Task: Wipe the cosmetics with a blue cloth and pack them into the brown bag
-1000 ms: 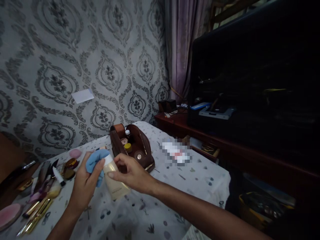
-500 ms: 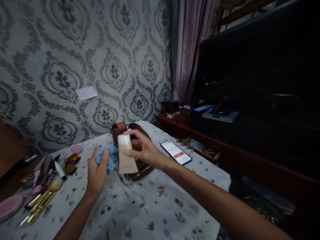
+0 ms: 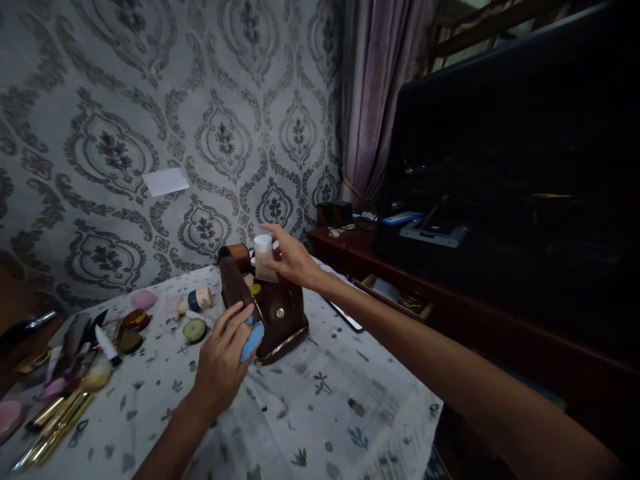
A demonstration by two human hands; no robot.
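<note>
My right hand (image 3: 295,260) grips a beige squeeze tube (image 3: 265,267) with a white cap, cap upward, at the mouth of a dark brown handbag (image 3: 287,317). The tube's lower end is hidden in the bag's opening. A yellow-lidded item (image 3: 255,289) shows inside the bag. My left hand (image 3: 223,357) is closed on a crumpled blue cloth (image 3: 253,341) and its fingers lie against the bag's left front side. Left of the bag are a round green-topped jar (image 3: 195,330) and a bottle with a dark blue band (image 3: 201,299).
Makeup brushes (image 3: 60,427), a pink sponge (image 3: 143,299) and several cosmetics lie on the left of the patterned tablecloth (image 3: 300,427). A phone (image 3: 350,317) is partly hidden behind my right forearm. An open drawer (image 3: 395,293) and a large dark screen (image 3: 480,147) stand at right.
My right hand has moved the squeeze tube up and away, from in front of the handbag to its opening. My left hand has shifted right with the blue cloth to the bag's side.
</note>
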